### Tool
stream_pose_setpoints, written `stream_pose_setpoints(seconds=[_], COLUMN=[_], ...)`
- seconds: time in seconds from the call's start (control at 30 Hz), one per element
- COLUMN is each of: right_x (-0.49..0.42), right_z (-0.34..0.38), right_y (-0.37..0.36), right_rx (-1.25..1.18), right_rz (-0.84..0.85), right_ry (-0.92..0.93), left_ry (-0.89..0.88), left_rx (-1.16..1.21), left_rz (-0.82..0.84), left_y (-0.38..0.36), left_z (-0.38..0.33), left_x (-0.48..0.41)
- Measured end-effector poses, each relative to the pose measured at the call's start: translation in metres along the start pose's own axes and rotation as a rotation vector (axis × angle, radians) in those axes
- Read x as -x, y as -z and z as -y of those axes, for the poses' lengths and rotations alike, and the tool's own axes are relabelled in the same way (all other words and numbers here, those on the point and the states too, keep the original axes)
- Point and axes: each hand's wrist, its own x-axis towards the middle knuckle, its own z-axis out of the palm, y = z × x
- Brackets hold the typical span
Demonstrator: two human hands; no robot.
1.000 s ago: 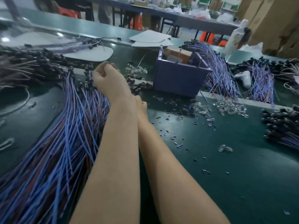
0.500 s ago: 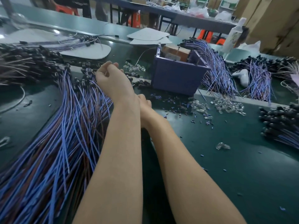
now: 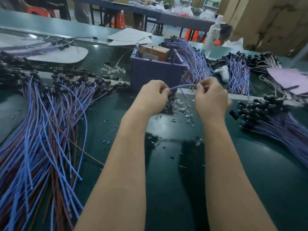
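Arms uncrossed; left hand point(image 3: 152, 95) back from heap of blue and brown wires point(image 3: 41, 130) at frame left. thin blue wire point(image 3: 183, 85) now arches between hands at frame centre, above dark green table point(image 3: 233, 180). Left grip curled, pinching one end; right hand point(image 3: 210, 97) grip pinches other. Likely one wire singled out, ready for working.

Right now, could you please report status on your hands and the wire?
Left grip and right grip both pinching one thin blue insulated wire, arched between them. Held above dark green table. Square purple plastic box close behind.
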Motion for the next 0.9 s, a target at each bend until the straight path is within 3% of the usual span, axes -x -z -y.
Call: stream_pose_setpoints(seconds=[0.1,0.23,0.3,0.4,0.57,0.73,0.9], right_x=[0.001,0.007,0.005,0.002,0.001,0.014,0.012], right_z=[-0.021,-0.02,-0.02,-0.033,-0.046,-0.026,-0.031], right_y=[0.005,-0.005,-0.007,-0.011,-0.013,-0.029,-0.024], right_rx=[0.084,0.011,0.024,0.054,0.07,0.088,-0.088], right_rz=[-0.001,0.275,0.333,0.293,0.038,0.299,0.277], right_ry=[-0.094,0.157,0.179,0.081,-0.138,0.136,0.133], left_ry=[-0.007,-0.066,-0.075,0.005,0.145,0.056,0.08], left_rx=[-0.046,-0.088,-0.125,-0.17,-0.175,-0.136,-0.073], left_rz=[0.029,0.055,0.059,0.033,-0.057,-0.078,-0.157], left_y=[-0.021,-0.046,-0.051,-0.048,-0.036,-0.044,-0.038], left_z=[-0.003,-0.013,-0.011,0.001,0.016,0.009,0.018], left_x=[-0.003,-0.006,-0.007,-0.007,-0.008,-0.007,-0.006])
